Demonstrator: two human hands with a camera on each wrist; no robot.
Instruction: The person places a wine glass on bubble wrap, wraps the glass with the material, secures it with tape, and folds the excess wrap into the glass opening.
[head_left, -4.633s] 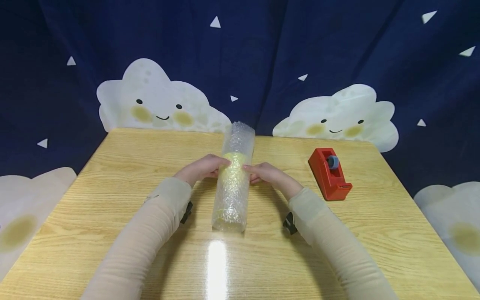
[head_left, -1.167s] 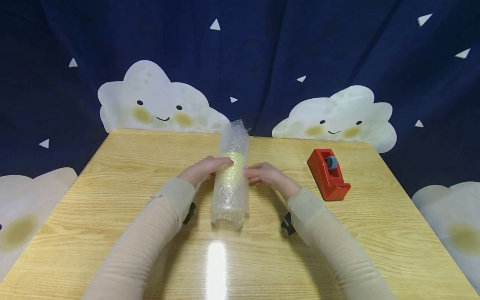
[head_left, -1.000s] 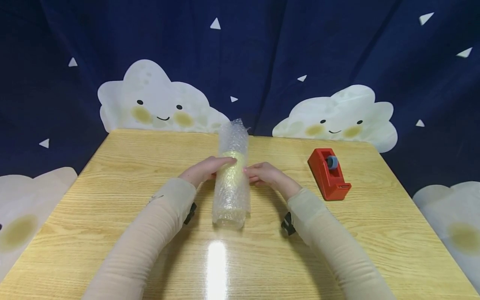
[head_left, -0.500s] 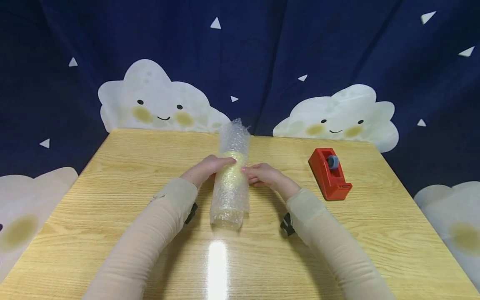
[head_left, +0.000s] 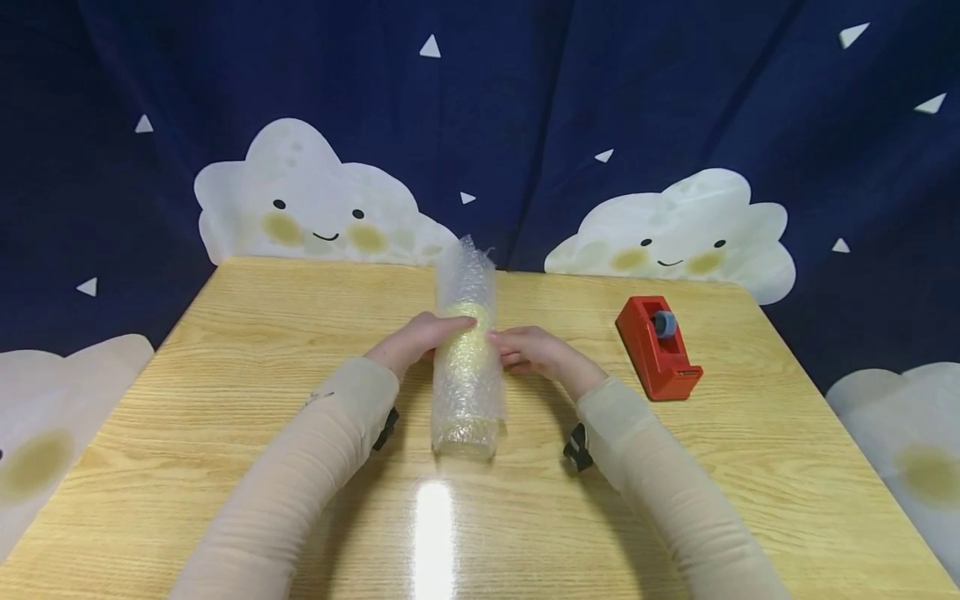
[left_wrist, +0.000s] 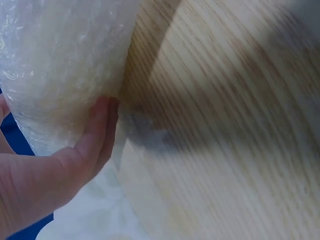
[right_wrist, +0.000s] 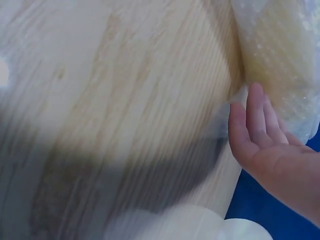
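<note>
Lengthwise on the wooden table lies a roll of bubble wrap (head_left: pixel 468 383), with something pale yellow showing through its middle. From the left, my left hand (head_left: pixel 420 337) holds it, the thumb reaching over the top. In the left wrist view the left fingers (left_wrist: pixel 95 132) press low against its side. My right hand (head_left: pixel 536 348) holds the opposite side, with the thumb tip at the upper edge. The right fingers (right_wrist: pixel 257 112) lie against the wrap's lower side in the right wrist view. What the wrap encloses cannot be made out.
A red tape dispenser (head_left: pixel 660 348) with a small blue roll of tape (head_left: pixel 664 324) stands on the table (head_left: pixel 750 467) to the right. Behind the table hangs a dark blue curtain (head_left: pixel 495 108) with smiling clouds. The wrap's far end reaches the table's back edge.
Since the earliest frame, my left thumb has moved farther across the top, and a loose edge of wrap shows along the right side. In the last half second the near end has shifted slightly right.
</note>
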